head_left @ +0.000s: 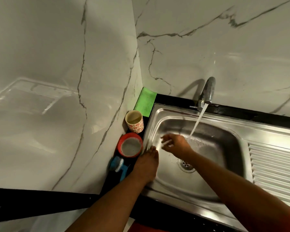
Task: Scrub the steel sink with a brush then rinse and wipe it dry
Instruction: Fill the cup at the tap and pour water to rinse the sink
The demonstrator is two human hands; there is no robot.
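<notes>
Steel sink [208, 186], set in a black bench [40, 205], occupies the near right of the view, its ribbed drainer [274, 164] to the right of the basin. Both forearms enter from the near edge. The left hand [146, 163] lies palm down on the sink's left rim, fingers straight and together, pointing away, grasping nothing. The right arm crosses the basin diagonally above the drain [186, 164]; the right hand [174, 144] is held over the basin's left side with fingers spread and loose, blurred, empty, just beside the falling water [198, 120]. On the bench left of the sink, nearest first: a blue brush [118, 165] lying just beside the left hand, a red tub [130, 144], a patterned cup [134, 121], then a green cloth [145, 102] in the corner. The tap [208, 90] stands at the sink's far rim, running. Marble-patterned walls [57, 64] rise behind.
</notes>
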